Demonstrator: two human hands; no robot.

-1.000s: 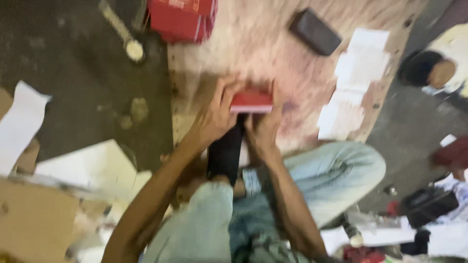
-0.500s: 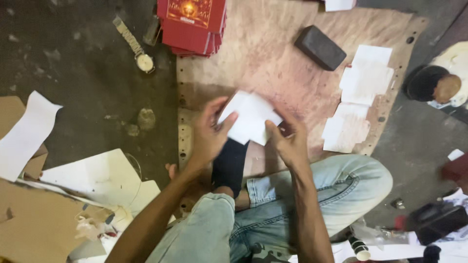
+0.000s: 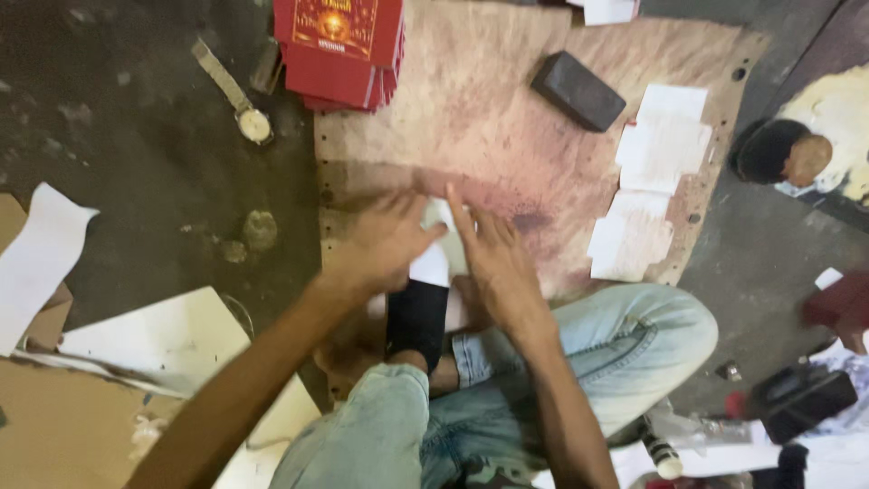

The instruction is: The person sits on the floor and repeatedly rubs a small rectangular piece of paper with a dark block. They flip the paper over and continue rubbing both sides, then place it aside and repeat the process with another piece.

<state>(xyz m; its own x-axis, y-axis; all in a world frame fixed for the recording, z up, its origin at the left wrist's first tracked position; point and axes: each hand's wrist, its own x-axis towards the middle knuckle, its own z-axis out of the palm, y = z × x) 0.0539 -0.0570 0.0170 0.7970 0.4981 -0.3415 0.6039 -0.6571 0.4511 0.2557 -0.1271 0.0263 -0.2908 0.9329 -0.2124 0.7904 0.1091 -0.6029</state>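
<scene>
— What's changing on your end?

— I'm seeing the white paper piece [image 3: 436,243] go from lifted in both hands half a second ago to lying on the brown board [image 3: 507,118] now. The left hand [image 3: 385,243] and right hand [image 3: 493,258] are pressing it flat, fingers spread, palms down, gripping nothing. So I'm judging this as a flattening or creasing step.

— Anything crowding you?

— The stack of red cartons [image 3: 339,45] is sitting at the board's far edge, a dark block [image 3: 577,91] beside it, and white sheets [image 3: 647,186] are lying to the right. All well apart. My black-socked foot [image 3: 416,317] is touching the paper's near edge, and another person [image 3: 797,154] is working at the right.
</scene>
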